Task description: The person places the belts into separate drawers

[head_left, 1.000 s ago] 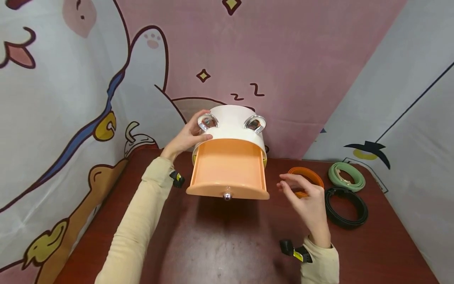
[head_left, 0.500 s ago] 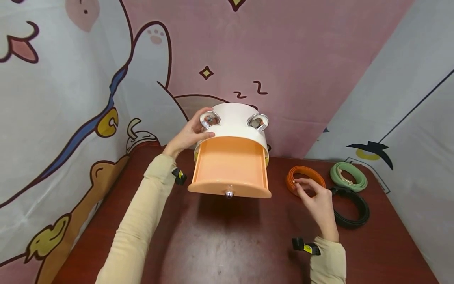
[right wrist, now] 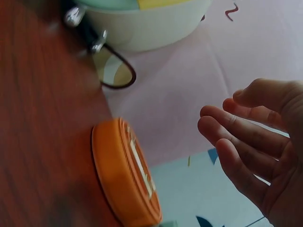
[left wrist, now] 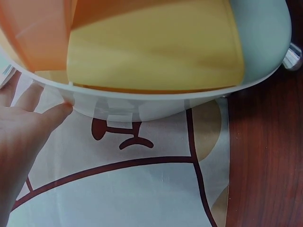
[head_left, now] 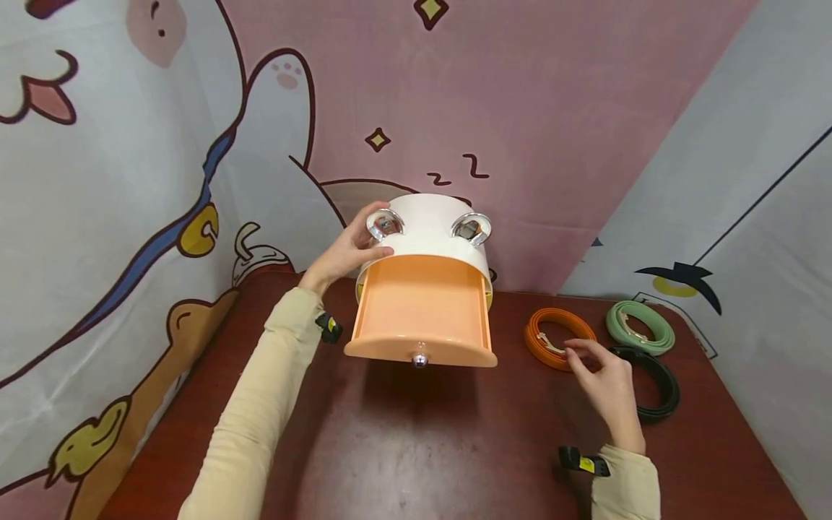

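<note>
Possibly the mid-frame drawer [head_left: 422, 310] tips the white box [head_left: 425, 231] if the left hand [head_left: 347, 250] loosens its grip; right hand [head_left: 609, 386] relaxed, empty

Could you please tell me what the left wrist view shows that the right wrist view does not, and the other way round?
Only the left wrist view shows the left hand, against the white casing, and part of the peach drawer.

Only the right wrist view shows the right hand and the coiled orange belt with its metal buckle.

Both show the casing, the wooden table and the printed backdrop.
</note>
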{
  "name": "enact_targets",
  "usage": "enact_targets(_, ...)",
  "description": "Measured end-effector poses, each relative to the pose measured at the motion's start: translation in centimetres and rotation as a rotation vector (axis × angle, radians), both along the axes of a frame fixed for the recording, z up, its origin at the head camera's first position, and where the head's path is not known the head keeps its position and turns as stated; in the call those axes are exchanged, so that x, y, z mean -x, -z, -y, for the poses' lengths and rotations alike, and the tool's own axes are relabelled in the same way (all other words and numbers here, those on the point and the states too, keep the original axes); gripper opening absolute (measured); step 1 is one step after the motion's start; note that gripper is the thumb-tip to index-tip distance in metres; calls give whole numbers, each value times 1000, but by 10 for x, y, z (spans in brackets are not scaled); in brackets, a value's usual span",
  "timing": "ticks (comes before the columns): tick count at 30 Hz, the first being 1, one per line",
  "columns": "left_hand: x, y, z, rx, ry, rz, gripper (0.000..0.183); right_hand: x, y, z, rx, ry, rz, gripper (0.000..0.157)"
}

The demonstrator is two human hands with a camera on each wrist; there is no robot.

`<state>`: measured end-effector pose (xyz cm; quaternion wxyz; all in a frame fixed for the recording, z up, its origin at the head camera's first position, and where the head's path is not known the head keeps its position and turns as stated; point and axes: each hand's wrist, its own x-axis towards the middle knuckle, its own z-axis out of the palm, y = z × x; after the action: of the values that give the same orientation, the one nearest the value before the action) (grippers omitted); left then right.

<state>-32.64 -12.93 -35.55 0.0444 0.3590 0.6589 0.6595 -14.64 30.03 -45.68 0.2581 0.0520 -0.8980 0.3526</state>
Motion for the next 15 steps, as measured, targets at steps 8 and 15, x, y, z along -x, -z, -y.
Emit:
enact_targets(8, -3, 2, 1, 23, -36, 11, 75, -5, 11, -28, -71, 120, 71, 16)
enact_targets(15, -3, -1, 0, 17, -29, -8, 74, -8, 13, -44, -91, 171, 108, 20)
